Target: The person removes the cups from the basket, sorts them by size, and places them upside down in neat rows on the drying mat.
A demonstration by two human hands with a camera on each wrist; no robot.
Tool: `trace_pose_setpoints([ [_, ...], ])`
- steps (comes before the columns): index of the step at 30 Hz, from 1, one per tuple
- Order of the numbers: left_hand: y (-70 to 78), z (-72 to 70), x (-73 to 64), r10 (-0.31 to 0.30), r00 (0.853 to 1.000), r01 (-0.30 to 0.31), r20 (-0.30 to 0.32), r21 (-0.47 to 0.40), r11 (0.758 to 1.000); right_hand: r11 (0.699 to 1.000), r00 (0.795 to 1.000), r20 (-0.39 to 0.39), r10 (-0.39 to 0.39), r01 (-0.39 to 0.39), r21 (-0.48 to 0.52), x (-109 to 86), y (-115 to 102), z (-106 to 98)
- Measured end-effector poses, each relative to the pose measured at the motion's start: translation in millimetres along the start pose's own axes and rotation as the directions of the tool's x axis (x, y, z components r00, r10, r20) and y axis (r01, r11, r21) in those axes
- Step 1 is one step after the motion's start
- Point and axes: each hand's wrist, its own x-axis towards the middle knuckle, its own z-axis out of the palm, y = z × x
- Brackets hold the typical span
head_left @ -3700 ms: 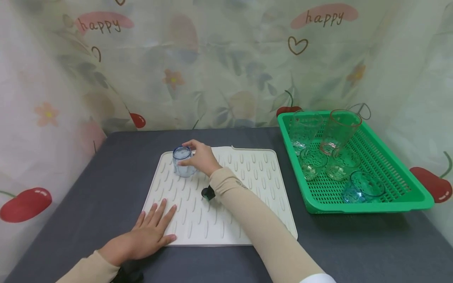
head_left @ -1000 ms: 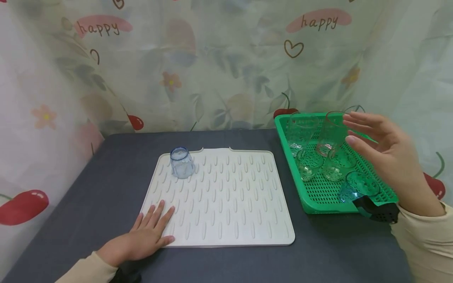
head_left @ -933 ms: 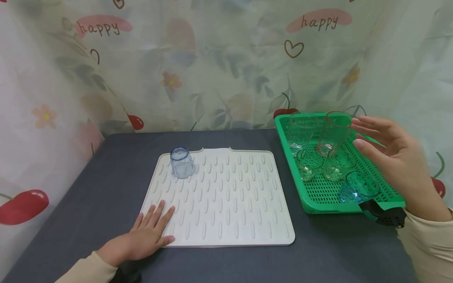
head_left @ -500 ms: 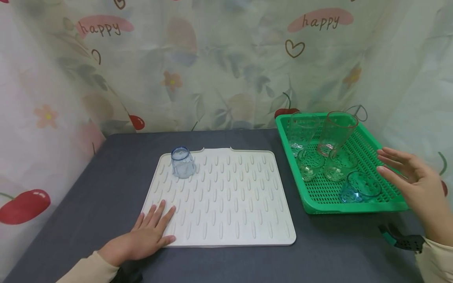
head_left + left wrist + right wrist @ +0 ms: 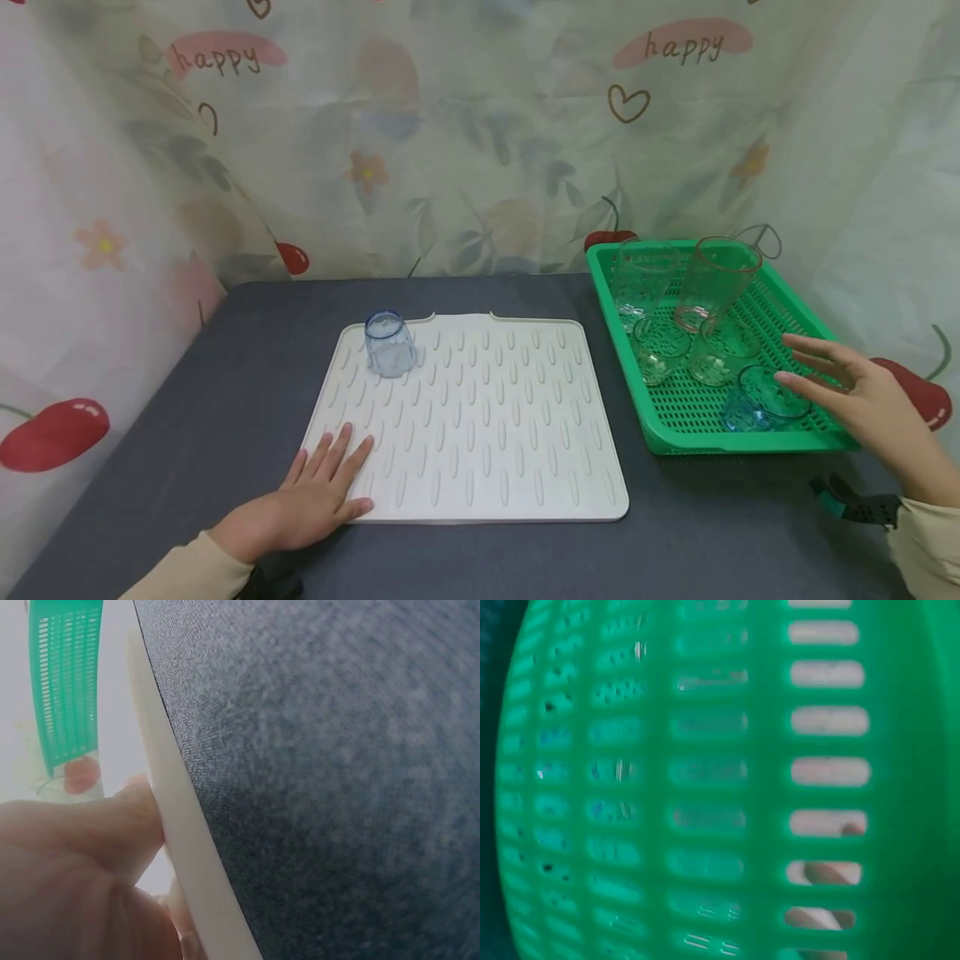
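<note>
My left hand (image 5: 300,510) lies flat with spread fingers on the near left corner of the white ribbed drying mat (image 5: 495,450). A pale blue glass (image 5: 390,354) stands at the mat's far left corner, its narrower end up. Over the near right part of the green basket (image 5: 738,444), my right hand (image 5: 862,400) hovers with loosely bent fingers, holding nothing. Its fingertips are close to the rim of a blue glass (image 5: 744,412) in the basket. In the right wrist view, the basket's slotted wall (image 5: 769,750) fills the picture and hides most of the glasses.
Also in the basket are a tall clear glass (image 5: 643,275), a tall pink-rimmed glass (image 5: 712,283) and two short clear glasses (image 5: 660,354). A dark grey cloth (image 5: 465,567) covers the table. Patterned curtains (image 5: 480,167) enclose the back and sides.
The right hand let go of the pale blue glass on the mat and moved right to the basket. Lately it dropped lower and came nearer the blue glass. The left hand stayed put.
</note>
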Motion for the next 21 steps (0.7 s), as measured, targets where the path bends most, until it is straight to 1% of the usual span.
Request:
trace_pose_setpoints([
  [3,-0.1,-0.2,-0.5,0.001,1.000,-0.002,-0.007,-0.006,1.000,0.998,0.992,0.123,-0.004,0.011,-0.059,11.3,0.8,-3.4],
  [6,-1.1,1.4,-0.4,-0.005,1.000,0.005,-0.017,0.013,1.000,0.996,0.972,0.236,0.003,0.019,-0.088,19.7,2.4,-5.1],
  [9,-2.0,2.3,0.1,-0.001,1.000,0.001,-0.024,0.021,1.000,0.993,0.949,0.314,0.007,0.032,-0.117,23.9,5.4,-4.8],
  [13,-2.1,2.4,0.1,0.005,1.000,-0.004,-0.025,0.016,1.000,0.985,0.927,0.375,-0.018,0.080,-0.150,26.0,8.0,-2.7],
  [16,-1.5,1.8,-0.5,0.006,1.000,-0.006,-0.023,0.011,1.000,0.981,0.914,0.404,-0.048,0.120,-0.155,27.1,8.2,-0.3],
  [19,0.5,-0.6,-2.1,0.011,1.000,-0.011,-0.013,0.002,1.000,0.979,0.907,0.415,-0.066,0.140,-0.151,27.9,8.1,1.8],
  [21,2.6,-3.1,-3.5,0.008,1.000,-0.008,0.003,-0.005,1.000,0.979,0.906,0.419,-0.064,0.139,-0.149,28.5,7.6,2.6],
])
